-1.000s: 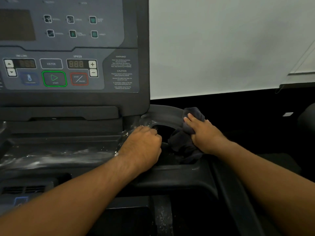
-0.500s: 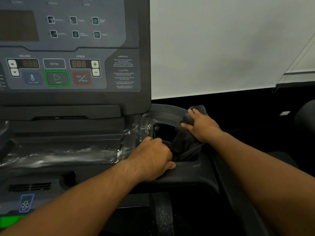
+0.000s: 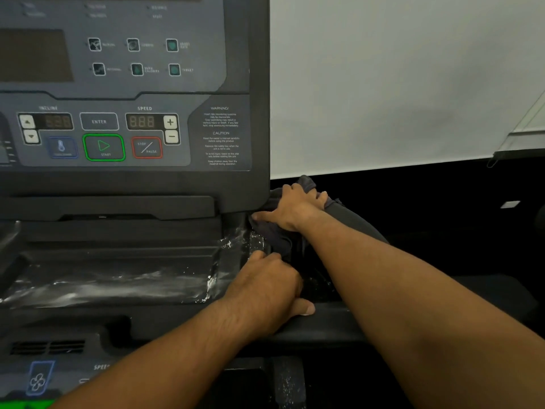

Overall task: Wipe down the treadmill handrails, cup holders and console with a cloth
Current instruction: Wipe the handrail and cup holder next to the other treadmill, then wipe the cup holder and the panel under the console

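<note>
Beside the console (image 3: 236, 184) corner, my right hand (image 3: 298, 206) clutches the cloth (image 3: 274, 237), my left hand (image 3: 265, 290) grips the cup holder rim (image 3: 324, 317); a loose hold could drop it inside.

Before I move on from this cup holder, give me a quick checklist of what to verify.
1. Cloth in hand: ok. The right hand holds the cloth on the rim beside the console.
2. Bracing: ok. The left hand grips the cup holder at its front edge.
3. Cup holder inside clean: cannot tell, it is dark and partly hidden.
4. Tray dry: not ok, white wet streaks lie on it.
5. Start button clear of both hands: ok.
</note>
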`<state>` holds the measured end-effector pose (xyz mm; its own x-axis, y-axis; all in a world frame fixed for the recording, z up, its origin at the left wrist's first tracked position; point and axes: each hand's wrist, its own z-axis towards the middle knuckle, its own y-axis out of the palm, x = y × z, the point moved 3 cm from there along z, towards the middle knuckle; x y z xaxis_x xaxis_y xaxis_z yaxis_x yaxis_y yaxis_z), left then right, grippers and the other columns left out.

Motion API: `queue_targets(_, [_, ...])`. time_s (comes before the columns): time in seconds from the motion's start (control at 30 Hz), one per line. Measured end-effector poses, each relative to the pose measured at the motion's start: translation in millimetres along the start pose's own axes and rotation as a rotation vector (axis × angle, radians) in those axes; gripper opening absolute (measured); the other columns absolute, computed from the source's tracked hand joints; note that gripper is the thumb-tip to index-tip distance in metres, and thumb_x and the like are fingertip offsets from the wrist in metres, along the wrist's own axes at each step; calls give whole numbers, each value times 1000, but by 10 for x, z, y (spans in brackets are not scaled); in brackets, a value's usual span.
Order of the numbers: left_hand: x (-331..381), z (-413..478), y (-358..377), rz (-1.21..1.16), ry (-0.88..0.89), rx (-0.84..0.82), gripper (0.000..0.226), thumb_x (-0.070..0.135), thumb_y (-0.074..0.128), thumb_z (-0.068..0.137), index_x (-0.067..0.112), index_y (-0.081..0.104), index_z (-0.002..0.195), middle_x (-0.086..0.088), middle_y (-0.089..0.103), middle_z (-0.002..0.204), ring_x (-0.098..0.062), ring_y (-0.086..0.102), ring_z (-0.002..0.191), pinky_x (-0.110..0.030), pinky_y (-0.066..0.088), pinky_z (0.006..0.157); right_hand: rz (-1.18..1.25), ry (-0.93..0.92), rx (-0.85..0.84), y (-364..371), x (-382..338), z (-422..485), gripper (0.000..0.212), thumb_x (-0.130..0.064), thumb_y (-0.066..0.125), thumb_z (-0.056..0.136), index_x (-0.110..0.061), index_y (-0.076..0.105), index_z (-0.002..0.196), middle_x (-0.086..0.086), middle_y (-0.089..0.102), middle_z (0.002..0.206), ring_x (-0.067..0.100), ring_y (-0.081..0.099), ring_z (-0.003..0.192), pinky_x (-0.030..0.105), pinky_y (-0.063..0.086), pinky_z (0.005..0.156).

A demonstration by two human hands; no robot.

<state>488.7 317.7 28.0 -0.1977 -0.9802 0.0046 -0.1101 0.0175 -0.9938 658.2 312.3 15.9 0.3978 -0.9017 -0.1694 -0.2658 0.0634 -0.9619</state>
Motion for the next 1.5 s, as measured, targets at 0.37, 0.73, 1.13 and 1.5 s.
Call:
queue_targets(0.37, [-279,-376,-188,92,107,396,49,63,40,85,27,57,57,13,54,61,-8,47,64,-26,41,64,29,-285,88,161,-90,-19,69,-54,38,95,-28,13,154,-5,4,162,35,8,146,54,-3,115])
queue_targets(0.73, [-657,-628,-432,145,-11,468,36,53,45,80,29,36,55,11,43,54,-16,47,57,-28,37,61,-22,-682,44,195,-205,-941,32,-32,45,96,-17,52,123,4,48,134,27,41,121,35,26,102])
queue_targets(1.13, [-718,-795,-401,159,-65,470,36,51,39,84,29,41,55,11,45,56,-9,39,60,-28,33,64,-63,-803,6,397,2,-1579,54,-38,37,99,-19,32,149,-5,28,157,15,16,146,38,1,119])
queue_targets(1.5, [-613,-830,-375,99,-75,354,34,51,34,89,28,46,66,11,50,69,-9,43,71,-27,34,73,-59,-278,109,423,-395,-635,51,-35,30,99,-13,34,144,5,21,157,34,11,145,54,0,116])
